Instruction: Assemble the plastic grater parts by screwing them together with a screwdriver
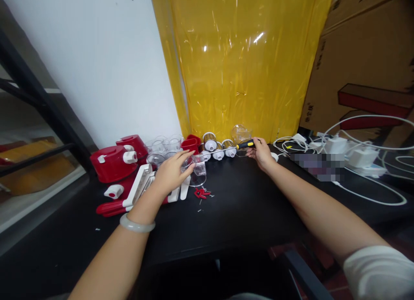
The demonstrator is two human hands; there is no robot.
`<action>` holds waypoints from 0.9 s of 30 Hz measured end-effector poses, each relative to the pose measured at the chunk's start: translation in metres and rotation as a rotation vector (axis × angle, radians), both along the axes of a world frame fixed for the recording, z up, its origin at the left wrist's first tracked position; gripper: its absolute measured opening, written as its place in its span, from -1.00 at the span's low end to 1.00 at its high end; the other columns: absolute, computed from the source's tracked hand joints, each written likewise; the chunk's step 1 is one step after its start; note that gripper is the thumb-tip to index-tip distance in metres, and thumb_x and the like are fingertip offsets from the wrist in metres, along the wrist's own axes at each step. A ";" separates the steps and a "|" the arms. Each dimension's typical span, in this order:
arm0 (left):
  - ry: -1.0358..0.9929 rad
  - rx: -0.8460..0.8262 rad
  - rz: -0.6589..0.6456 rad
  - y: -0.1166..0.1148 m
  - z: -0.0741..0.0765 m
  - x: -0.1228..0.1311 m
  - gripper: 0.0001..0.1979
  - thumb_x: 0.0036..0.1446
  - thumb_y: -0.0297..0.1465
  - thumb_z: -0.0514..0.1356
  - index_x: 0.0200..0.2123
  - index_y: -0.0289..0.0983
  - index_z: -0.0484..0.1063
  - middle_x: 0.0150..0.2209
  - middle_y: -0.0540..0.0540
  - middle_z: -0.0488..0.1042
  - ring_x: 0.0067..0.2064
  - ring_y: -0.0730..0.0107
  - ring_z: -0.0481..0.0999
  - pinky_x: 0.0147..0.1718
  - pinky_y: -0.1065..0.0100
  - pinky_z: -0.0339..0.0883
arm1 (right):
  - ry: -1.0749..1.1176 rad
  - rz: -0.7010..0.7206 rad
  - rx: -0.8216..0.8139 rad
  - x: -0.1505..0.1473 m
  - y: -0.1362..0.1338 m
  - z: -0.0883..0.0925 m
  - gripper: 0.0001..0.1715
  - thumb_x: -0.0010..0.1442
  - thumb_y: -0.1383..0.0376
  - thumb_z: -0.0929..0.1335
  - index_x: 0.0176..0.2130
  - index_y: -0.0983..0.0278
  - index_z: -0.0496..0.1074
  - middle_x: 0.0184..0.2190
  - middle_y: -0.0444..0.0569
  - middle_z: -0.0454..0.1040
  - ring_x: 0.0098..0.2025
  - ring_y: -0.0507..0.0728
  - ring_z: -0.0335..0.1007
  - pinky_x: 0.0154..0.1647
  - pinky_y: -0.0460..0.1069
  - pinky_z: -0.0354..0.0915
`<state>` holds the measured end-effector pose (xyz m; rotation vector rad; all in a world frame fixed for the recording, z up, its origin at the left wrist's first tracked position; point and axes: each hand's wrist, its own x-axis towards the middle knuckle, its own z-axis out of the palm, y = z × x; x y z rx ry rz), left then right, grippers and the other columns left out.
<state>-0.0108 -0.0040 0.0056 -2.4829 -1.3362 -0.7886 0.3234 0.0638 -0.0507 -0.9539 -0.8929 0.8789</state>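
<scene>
My right hand (260, 153) is closed round the handle end of a screwdriver (245, 144) with a yellow and black grip. Its long thin shaft points left toward a clear plastic part (199, 166). Over that part's left side lies my left hand (174, 170), fingers spread; whether they press on it is hard to tell. Behind the shaft sit several metal grater drums (210, 141) with white ends. Small red pieces (201, 193) and screws lie on the black table (233, 209) just in front of the clear part.
Red and white housings (111, 163) and white-red handles (139, 188) crowd the left, beside clear cups (172, 142). White cables and chargers (362, 154) and a dark device (310, 164) lie right. A yellow plastic curtain (246, 67) and cardboard box (365, 63) stand behind.
</scene>
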 end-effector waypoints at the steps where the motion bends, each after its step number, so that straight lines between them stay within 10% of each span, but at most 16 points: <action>1: -0.001 0.001 -0.001 0.000 0.000 0.000 -0.55 0.29 -0.15 0.03 0.18 -0.14 0.32 0.20 -0.11 0.38 0.18 0.13 0.40 0.11 0.09 0.31 | 0.002 0.011 -0.011 0.000 0.000 0.000 -0.58 0.18 -0.05 0.32 -0.15 0.17 0.22 -0.62 -0.26 0.35 -0.68 -0.01 0.34 -0.68 -0.15 0.23; 27: 0.000 0.009 -0.006 -0.001 0.000 0.000 -0.55 0.30 -0.16 0.04 0.18 -0.17 0.32 0.19 -0.13 0.39 0.17 0.13 0.41 0.12 0.09 0.31 | 0.056 0.050 -0.063 -0.006 -0.011 0.010 -0.81 0.21 0.28 0.21 -0.14 0.21 0.24 -0.60 -0.19 0.44 -0.68 0.01 0.39 -0.66 -0.16 0.24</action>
